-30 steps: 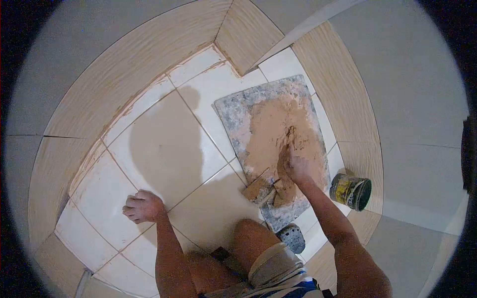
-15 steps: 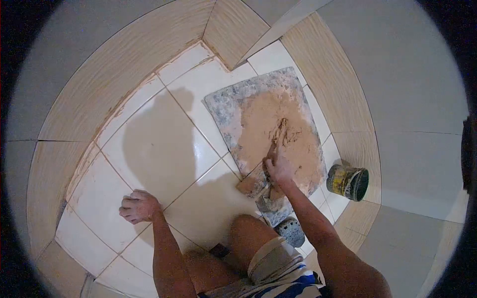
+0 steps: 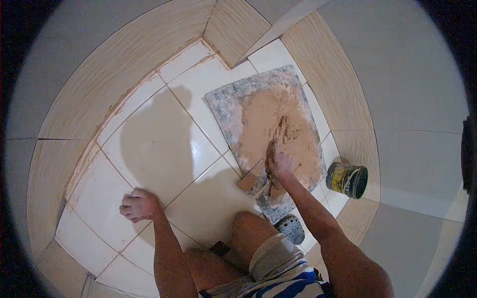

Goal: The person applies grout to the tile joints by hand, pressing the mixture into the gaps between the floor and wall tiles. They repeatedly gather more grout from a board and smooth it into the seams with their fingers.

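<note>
My right hand point(image 3: 282, 164) reaches down into an orange-tan paste point(image 3: 258, 116), which is spread over a grey, stained board point(image 3: 222, 99) on the floor. Its fingers are drawn together and smeared with paste, their tips at a dark, churned groove. Close beside the wrist, a flat paste-coated piece point(image 3: 252, 183) lies on the board's near edge. Over the white floor tiles point(image 3: 198, 193) to the left, my left hand point(image 3: 140, 204) is curled in with the knuckles up. I cannot tell what, if anything, either hand holds.
A yellow-stained bucket point(image 3: 343, 179) lies tipped on its side by the right wall. A grey perforated clog point(image 3: 290, 229) is beside my knee. Wood-look tiles point(image 3: 124, 59) line the lower walls, with orange smears along the floor joint. A dark small piece point(image 3: 220, 248) lies between my legs.
My right hand has drawn slightly back toward me through the paste, its extended finger now tucked in. The left hand stays almost where it was.
</note>
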Demonstrator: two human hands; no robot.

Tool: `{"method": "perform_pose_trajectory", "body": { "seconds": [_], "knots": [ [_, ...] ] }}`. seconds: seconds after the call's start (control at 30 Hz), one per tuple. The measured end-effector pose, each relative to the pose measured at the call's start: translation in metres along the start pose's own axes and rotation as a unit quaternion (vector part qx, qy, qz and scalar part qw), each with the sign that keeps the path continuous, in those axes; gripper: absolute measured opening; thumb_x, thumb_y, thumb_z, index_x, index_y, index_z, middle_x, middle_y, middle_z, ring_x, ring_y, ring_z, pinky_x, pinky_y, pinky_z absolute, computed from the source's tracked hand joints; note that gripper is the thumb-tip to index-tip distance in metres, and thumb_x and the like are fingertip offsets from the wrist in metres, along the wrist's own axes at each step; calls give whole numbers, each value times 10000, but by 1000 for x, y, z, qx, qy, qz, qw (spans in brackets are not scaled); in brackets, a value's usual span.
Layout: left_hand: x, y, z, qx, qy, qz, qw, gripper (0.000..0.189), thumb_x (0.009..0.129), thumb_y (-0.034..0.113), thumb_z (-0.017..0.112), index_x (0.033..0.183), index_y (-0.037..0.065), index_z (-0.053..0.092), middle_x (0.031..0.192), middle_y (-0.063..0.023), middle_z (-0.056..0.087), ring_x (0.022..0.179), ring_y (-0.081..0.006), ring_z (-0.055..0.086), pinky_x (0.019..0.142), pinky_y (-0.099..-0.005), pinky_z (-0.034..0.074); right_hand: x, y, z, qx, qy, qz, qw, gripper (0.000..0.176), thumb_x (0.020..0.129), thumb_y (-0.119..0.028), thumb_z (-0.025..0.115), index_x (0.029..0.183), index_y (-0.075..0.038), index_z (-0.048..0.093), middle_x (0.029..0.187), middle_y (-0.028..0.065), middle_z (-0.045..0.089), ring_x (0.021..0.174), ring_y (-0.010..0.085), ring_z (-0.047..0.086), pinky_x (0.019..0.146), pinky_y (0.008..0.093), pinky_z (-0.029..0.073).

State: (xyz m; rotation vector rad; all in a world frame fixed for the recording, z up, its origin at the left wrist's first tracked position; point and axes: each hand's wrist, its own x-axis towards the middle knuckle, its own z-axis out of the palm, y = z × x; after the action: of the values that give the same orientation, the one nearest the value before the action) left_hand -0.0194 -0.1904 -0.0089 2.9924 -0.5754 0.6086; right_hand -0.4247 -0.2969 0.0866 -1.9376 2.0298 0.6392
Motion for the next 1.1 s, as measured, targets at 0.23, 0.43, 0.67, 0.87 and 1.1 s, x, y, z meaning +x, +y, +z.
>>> {"method": "perform_pose_trajectory", "body": {
  "seconds": [0.23, 0.43, 0.67, 0.87, 1.1],
  "knots": [
    [0, 0, 1, -8, -102, -62, 993, 318, 838, 356, 458, 1046, 128, 535, 1176, -162, 437, 1020, -342, 463, 794, -498, 398, 9, 19, 22, -68, 8, -3, 998, 764, 837, -342, 571, 1420, -25, 192, 750, 207, 645, 703, 365, 641, 616, 478, 504],
    [-2, -2, 2, -16, -72, -47, 996, 289, 836, 354, 482, 1031, 143, 517, 1179, -176, 436, 1068, -356, 448, 796, -508, 392, 18, 50, -5, -40, 74, 0, 996, 774, 855, -386, 552, 1434, -33, 179, 816, 202, 652, 715, 377, 636, 642, 492, 495],
    [-2, -2, 4, 31, -25, -24, 999, 293, 831, 380, 523, 1004, 143, 512, 1083, -135, 460, 984, -327, 482, 728, -475, 420, 15, 41, -12, -9, 14, 75, 997, 917, 820, -350, 598, 1464, -44, 22, 860, 236, 645, 777, 411, 621, 714, 523, 468],
    [-1, -2, 1, 31, -28, -15, 999, 283, 825, 354, 531, 1010, 141, 510, 1091, -137, 462, 992, -331, 477, 734, -476, 412, 17, 55, 15, 62, 49, 11, 997, 908, 817, -333, 590, 1463, -45, 21, 903, 240, 646, 822, 424, 614, 740, 505, 478],
    [1, 2, -2, 18, -15, -24, 999, 260, 824, 340, 530, 982, 134, 525, 1073, -140, 469, 1015, -342, 482, 745, -500, 420, 17, 12, -18, 108, 29, -66, 992, 703, 810, -296, 568, 1403, -37, 295, 974, 220, 645, 819, 405, 621, 705, 473, 495]
  ]
}}
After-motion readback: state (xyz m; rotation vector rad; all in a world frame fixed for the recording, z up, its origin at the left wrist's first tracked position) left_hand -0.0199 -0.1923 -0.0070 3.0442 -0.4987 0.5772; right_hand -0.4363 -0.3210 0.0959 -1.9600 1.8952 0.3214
